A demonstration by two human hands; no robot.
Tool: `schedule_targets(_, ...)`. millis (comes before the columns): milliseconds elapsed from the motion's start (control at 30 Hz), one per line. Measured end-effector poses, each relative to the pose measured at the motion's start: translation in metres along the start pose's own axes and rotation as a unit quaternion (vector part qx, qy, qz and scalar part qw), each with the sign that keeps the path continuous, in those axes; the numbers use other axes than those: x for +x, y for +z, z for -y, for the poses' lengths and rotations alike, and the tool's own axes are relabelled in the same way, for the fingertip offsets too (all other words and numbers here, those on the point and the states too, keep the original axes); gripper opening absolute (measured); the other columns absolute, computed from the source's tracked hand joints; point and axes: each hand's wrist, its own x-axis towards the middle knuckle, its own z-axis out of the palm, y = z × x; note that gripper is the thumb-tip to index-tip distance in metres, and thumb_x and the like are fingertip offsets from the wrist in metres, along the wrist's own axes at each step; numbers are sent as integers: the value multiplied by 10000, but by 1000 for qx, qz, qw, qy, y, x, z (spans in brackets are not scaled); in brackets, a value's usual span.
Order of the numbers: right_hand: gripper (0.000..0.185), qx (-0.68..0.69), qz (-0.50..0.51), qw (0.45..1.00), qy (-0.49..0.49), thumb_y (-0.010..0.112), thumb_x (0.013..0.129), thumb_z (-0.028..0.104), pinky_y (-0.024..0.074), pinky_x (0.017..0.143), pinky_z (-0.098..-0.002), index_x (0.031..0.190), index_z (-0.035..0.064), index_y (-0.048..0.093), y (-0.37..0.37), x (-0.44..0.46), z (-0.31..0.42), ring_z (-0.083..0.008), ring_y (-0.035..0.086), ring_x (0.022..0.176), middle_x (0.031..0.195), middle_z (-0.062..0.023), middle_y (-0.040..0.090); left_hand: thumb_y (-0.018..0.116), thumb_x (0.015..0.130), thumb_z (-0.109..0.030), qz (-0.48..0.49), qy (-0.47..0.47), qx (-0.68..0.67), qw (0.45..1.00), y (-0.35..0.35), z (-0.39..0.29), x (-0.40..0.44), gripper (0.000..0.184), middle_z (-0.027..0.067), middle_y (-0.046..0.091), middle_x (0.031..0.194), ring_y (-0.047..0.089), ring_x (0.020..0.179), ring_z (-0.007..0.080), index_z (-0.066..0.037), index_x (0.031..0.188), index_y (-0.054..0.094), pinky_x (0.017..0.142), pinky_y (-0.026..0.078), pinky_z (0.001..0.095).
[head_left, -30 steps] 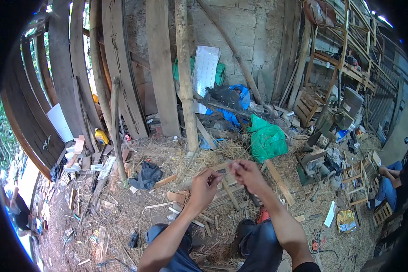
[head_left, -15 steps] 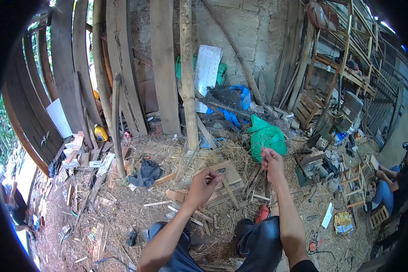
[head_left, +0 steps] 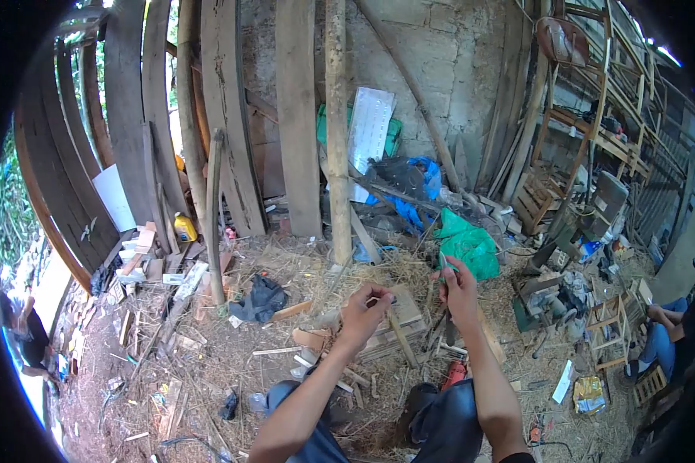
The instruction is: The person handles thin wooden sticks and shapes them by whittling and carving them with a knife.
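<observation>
The right hand (head_left: 460,293) is nearly closed, thumb and fingers pinching a thin piece (head_left: 444,265), too small to identify, in front of the bag's (head_left: 471,248) near left corner. The left hand (head_left: 365,315) curls at the board's (head_left: 409,304) left edge, thumb and forefinger close; whether it grips anything, I cannot tell.

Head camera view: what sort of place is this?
Probably a makeshift woodworking shed: tall planks stand along a block wall, and wood scraps litter the straw-strewn floor.
</observation>
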Motion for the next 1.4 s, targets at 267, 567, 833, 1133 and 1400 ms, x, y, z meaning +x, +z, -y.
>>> schedule_targets(267, 270, 67, 197, 975, 71, 506, 944, 167, 332, 449, -186, 1180, 39, 524, 21, -24, 21, -41, 420, 528, 769, -21, 594, 593, 877, -92, 39, -19, 73, 996, 13, -10, -9, 103, 4, 564, 824, 503, 748, 73, -15, 941, 570, 687, 416, 227)
schedule_targets(567, 171, 91, 203, 968, 118, 501, 940, 129, 318, 432, -190, 1042, 20, 584, 27, -22, 7, -41, 399, 500, 716, -1, 557, 629, 837, -73, -28, 25, 235, 971, 9, -27, -17, 88, 42, 565, 747, 533, 718, 128, 0, 855, 583, 641, 415, 273)
schedule_targets(833, 174, 113, 129, 976, 131, 522, 935, 177, 308, 431, -191, 973, 20, 585, 9, -9, -10, -39, 391, 507, 734, 14, 574, 639, 809, -43, -35, 200, 337, 919, 18, -5, -15, 102, 121, 553, 752, 516, 603, 224, 15, 858, 571, 558, 415, 306)
schedule_targets(1133, 166, 122, 106, 975, 151, 498, 944, 144, 290, 418, -207, 884, 13, 581, 2, -7, 2, -41, 368, 484, 644, 27, 484, 596, 812, 14, -40, 249, 359, 899, 14, -15, -18, 55, 143, 525, 824, 544, 653, 295, 19, 855, 561, 576, 422, 360)
schedule_targets(1400, 124, 104, 202, 952, 207, 499, 946, 145, 269, 433, -182, 950, 31, 549, 31, -31, 13, -38, 351, 499, 713, 26, 512, 611, 808, -2, -52, 257, 362, 895, 21, -9, -16, 72, 144, 527, 806, 546, 657, 293, 22, 861, 569, 588, 427, 367)
